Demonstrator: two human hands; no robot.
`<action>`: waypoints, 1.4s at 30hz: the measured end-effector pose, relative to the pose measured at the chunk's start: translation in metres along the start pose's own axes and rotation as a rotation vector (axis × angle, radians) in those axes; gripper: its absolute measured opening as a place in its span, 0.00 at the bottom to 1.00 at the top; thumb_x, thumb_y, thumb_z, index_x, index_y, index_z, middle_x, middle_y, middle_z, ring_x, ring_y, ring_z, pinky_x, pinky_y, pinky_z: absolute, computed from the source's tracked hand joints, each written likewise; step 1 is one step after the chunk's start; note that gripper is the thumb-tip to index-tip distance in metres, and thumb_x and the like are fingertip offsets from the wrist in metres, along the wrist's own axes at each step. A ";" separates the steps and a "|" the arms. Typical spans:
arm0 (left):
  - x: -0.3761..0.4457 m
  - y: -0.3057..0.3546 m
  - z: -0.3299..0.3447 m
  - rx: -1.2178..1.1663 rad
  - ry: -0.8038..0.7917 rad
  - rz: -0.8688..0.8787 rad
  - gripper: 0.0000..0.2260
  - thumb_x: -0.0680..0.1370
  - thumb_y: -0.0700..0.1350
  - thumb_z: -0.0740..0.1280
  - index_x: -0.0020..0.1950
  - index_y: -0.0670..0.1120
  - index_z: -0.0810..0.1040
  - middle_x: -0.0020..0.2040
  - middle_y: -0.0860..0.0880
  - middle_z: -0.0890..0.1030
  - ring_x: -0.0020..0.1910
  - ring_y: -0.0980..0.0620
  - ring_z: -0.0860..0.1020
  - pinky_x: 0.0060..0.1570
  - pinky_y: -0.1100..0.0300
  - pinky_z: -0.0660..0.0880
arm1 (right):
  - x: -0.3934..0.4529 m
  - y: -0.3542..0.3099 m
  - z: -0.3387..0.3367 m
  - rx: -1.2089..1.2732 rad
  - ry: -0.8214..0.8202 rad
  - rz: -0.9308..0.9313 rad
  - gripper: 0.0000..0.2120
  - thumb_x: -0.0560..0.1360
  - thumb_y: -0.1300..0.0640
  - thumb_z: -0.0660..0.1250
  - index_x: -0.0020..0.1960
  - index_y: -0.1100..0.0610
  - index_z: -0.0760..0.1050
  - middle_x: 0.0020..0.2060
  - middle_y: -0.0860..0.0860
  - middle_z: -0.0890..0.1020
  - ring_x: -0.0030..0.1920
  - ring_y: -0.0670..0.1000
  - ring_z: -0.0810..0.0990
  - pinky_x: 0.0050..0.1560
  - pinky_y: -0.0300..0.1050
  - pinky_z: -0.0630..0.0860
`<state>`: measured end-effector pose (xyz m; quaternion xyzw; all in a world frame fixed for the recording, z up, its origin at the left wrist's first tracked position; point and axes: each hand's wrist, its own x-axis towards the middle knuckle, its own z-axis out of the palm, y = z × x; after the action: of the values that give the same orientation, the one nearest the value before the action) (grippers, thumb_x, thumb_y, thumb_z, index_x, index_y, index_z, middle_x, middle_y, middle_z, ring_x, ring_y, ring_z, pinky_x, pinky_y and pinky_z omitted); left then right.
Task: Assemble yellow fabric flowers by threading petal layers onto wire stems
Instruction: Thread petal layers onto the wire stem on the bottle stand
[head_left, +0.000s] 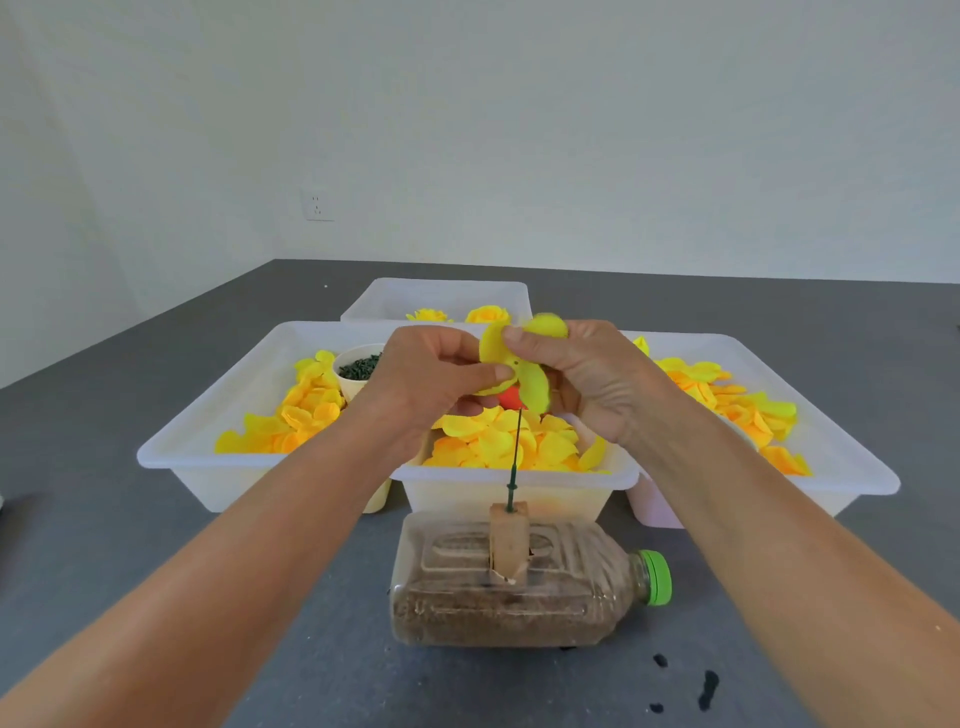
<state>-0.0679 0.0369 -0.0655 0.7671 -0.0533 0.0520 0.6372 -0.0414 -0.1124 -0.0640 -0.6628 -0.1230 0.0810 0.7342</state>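
A thin green wire stem stands upright in a small wooden block fixed on a sand-filled bottle lying on its side. At the stem's top sits an orange-red bud under a yellow petal layer. My left hand pinches the petal layer from the left between thumb and fingers. From the right, my right hand grips the same layer, its fingers curled over the petals. Loose yellow petals fill the white tray right behind the stem.
Two more white trays of yellow petals stand at the left and right. A cup of small green parts sits in the left tray. Finished yellow flowers lie in a far tray. Dark spots mark the grey table.
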 end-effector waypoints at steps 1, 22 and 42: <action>0.000 0.000 -0.002 -0.027 0.010 -0.013 0.02 0.72 0.36 0.72 0.44 0.40 0.81 0.34 0.47 0.82 0.28 0.55 0.79 0.30 0.66 0.76 | 0.000 -0.001 -0.003 0.021 -0.017 0.033 0.10 0.71 0.57 0.70 0.50 0.62 0.80 0.36 0.53 0.83 0.35 0.51 0.82 0.41 0.46 0.81; -0.009 -0.002 -0.014 -0.227 -0.003 0.010 0.04 0.73 0.34 0.68 0.45 0.40 0.81 0.34 0.48 0.83 0.32 0.55 0.80 0.34 0.64 0.77 | -0.025 -0.010 -0.012 0.101 -0.024 -0.098 0.21 0.61 0.52 0.71 0.51 0.60 0.80 0.42 0.54 0.85 0.40 0.51 0.83 0.37 0.42 0.80; -0.020 -0.004 0.004 0.346 0.291 0.697 0.02 0.71 0.40 0.71 0.42 0.45 0.79 0.35 0.50 0.80 0.35 0.54 0.76 0.35 0.68 0.74 | -0.033 0.017 0.006 -0.745 0.387 -1.009 0.05 0.73 0.61 0.70 0.39 0.62 0.80 0.35 0.53 0.79 0.36 0.47 0.73 0.37 0.38 0.72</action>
<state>-0.0870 0.0337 -0.0730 0.7836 -0.2095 0.3808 0.4439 -0.0744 -0.1142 -0.0829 -0.7362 -0.3043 -0.4423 0.4121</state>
